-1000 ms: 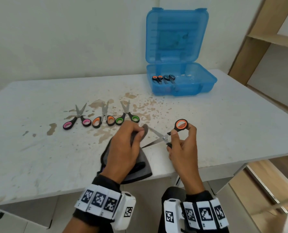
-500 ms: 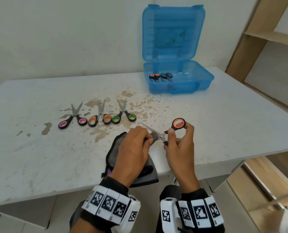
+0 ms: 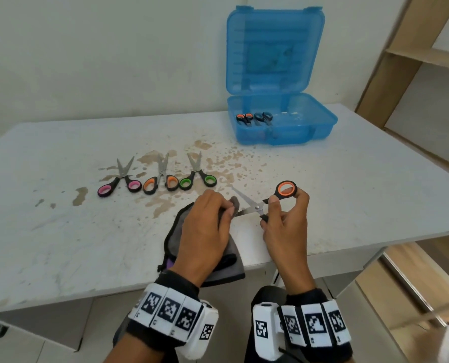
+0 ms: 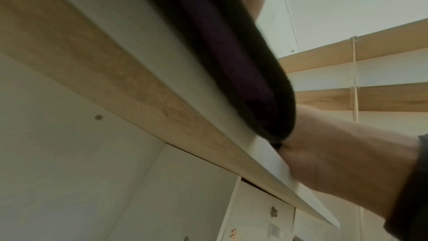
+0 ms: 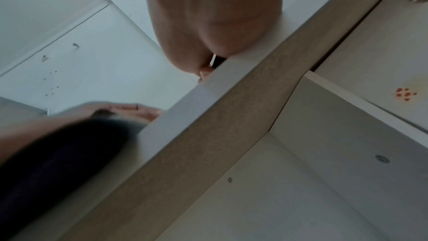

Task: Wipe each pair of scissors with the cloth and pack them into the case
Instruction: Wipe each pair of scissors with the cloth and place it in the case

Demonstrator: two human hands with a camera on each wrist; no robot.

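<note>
Three scissors (image 3: 157,179) lie left of the case (image 3: 283,132) on the table (image 3: 61,231).

Orange-handled scissors (image 3: 260,205), blades open, one blade pinched in the grey cloth (image 3: 218,247); three pairs (image 3: 156,176) lie in a row; open blue case (image 3: 320,127) holds two.

Black sleeves (image 3: 320,294), white wristbands (image 3: 165,310) with black square markers

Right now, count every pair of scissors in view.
6. Three lie in a row on the table: pink-handled, orange-handled, green-handled. The right hand holds one. Two sit in the blue case: orange, blue. More may be hidden.
</note>
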